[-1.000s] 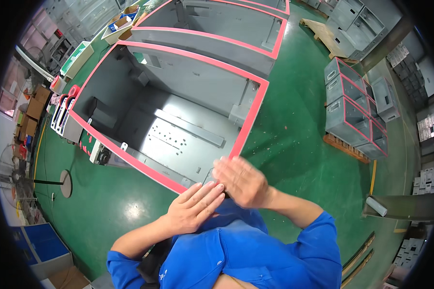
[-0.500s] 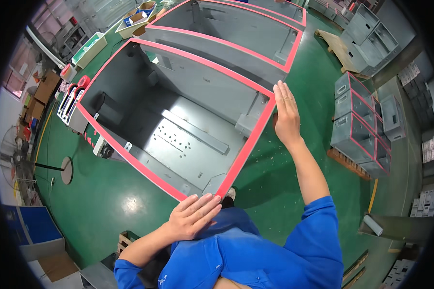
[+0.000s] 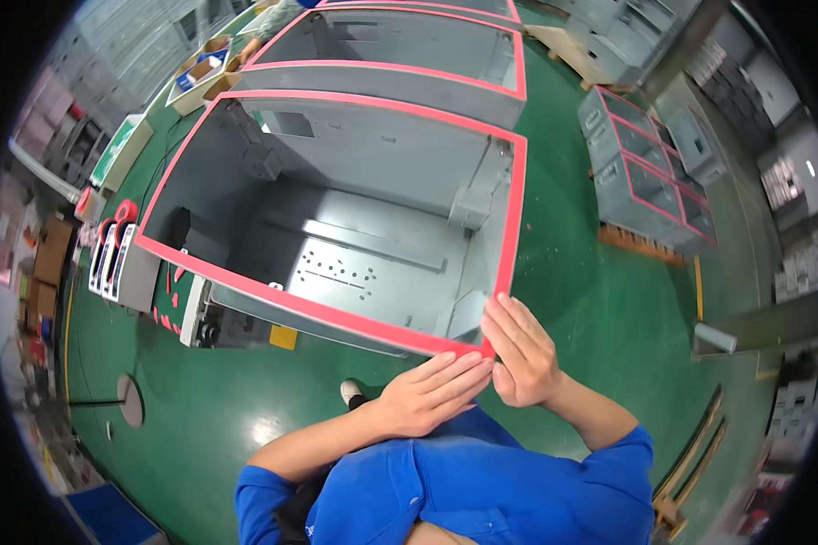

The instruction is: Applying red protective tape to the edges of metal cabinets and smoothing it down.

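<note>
Red rim strip [image 3: 400, 331] under both hands

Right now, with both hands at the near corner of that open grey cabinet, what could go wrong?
The left hand and right hand press on the red strip at the near corner of the grey cabinet.

1. The strip may lift or wrinkle at that corner, where two runs meet.
2. Bare fingers on a sheet-metal rim could get cut.
3. Leaning over the open box could cost the person their balance.

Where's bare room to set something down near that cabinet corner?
Bare green floor lies between the open grey cabinet and the stacked cabinets. Crowded: the near corner, where left hand and right hand press the red rim.
</note>
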`<state>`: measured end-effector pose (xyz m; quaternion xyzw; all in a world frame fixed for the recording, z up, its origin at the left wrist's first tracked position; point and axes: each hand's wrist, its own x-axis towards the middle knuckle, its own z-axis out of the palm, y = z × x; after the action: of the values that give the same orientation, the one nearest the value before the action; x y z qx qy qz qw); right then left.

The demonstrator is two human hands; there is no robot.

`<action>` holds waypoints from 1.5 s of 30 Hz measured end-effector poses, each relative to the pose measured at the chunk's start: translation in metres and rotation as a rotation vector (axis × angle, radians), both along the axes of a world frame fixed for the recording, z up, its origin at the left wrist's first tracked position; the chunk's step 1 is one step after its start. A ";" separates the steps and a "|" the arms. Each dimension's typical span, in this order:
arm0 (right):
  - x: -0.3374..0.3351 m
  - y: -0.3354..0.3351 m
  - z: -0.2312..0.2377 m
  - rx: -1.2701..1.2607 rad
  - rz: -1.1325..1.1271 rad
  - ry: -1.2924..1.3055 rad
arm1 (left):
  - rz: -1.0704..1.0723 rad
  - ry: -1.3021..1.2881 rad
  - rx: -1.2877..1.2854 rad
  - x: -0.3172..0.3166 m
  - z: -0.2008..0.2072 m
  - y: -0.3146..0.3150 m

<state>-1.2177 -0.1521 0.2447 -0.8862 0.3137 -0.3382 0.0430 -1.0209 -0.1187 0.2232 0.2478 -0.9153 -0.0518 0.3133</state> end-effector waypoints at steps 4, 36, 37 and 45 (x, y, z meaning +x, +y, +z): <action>0.028 0.056 0.004 -0.002 -0.187 0.092 | -0.060 0.038 -0.021 0.058 0.005 0.008; 0.043 -0.074 0.023 0.481 -0.536 0.085 | 0.973 0.109 -0.048 0.324 0.033 -0.122; 0.048 -0.060 0.026 0.495 -0.525 0.074 | 0.953 0.134 -0.053 0.324 0.034 -0.123; 0.106 0.020 0.023 0.372 -0.744 -0.035 | 0.778 0.161 -0.011 0.344 0.031 -0.129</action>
<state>-1.1118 -0.1320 0.2680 -0.6837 0.6675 -0.2830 0.0827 -0.6772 -0.2472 0.2539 0.5696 -0.7257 0.0566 0.3817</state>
